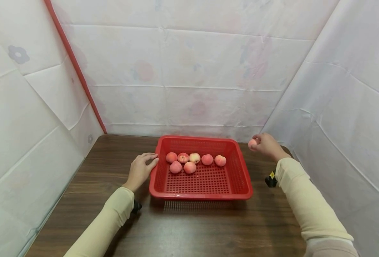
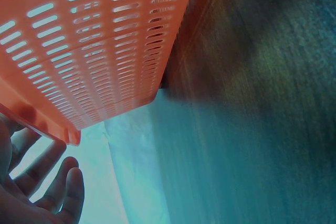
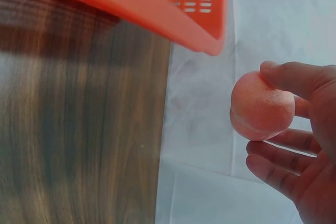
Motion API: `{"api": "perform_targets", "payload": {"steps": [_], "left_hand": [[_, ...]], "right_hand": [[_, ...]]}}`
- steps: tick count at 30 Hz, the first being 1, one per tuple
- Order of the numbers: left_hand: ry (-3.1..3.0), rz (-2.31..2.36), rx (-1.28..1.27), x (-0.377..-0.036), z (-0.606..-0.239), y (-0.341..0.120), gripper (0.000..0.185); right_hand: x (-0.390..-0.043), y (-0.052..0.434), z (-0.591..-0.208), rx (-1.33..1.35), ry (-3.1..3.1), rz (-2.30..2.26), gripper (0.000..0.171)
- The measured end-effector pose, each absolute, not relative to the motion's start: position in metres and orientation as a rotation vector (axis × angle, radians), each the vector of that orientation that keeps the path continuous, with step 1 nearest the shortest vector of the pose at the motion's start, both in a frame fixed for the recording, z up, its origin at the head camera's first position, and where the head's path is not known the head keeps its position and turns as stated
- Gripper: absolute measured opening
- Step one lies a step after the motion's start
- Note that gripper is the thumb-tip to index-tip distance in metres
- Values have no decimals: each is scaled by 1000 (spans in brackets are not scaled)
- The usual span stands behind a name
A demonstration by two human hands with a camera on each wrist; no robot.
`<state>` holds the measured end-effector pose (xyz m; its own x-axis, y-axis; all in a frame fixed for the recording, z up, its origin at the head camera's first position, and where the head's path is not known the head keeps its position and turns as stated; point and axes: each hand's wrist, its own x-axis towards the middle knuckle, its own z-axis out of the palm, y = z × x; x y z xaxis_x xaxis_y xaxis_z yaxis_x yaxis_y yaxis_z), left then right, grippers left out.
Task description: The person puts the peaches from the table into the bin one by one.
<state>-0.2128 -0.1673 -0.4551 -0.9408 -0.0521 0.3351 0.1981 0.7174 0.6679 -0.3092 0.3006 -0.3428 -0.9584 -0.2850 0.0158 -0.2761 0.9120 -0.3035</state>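
A red plastic basket (image 1: 202,195) with slotted walls stands on the table, several pink and yellowish peaches (image 1: 190,167) lying mostly in its back half. My left hand (image 1: 141,169) is at the basket's left rim. Its fingertips touch the rim there, and the lower fingers (image 2: 74,190) are loosely bent, apart from the wall in the left wrist view. Out beyond the basket's back right corner, my right hand (image 1: 268,145) holds one peach (image 3: 261,106) between thumb and fingers. That peach is raised above the table, outside the basket.
The brown wooden table (image 1: 189,228) reaches back to a white patterned curtain (image 1: 189,71). Similar sheets hang at the left and right sides. A red strip (image 1: 76,67) runs down the left corner. Dark wrist devices (image 1: 271,178) sit under both sleeves.
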Motion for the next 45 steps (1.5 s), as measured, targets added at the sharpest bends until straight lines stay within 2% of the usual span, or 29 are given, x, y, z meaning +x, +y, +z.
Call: {"api": "perform_targets", "payload": {"steps": [25,37,45], "left_hand": [[-2620,-1083,-97,-213,-454,-168,34],[-2611,-1068,-99,-213,-457,-168,33],[-2605,-1071,-97,-214,-458,-168,33]], "right_hand": [[-315,257,-350,-462,2987,-535,45],[-314,239,-361,-567,2972,-516,43],[-315,230,-367,-557,2945,-506,47]]}}
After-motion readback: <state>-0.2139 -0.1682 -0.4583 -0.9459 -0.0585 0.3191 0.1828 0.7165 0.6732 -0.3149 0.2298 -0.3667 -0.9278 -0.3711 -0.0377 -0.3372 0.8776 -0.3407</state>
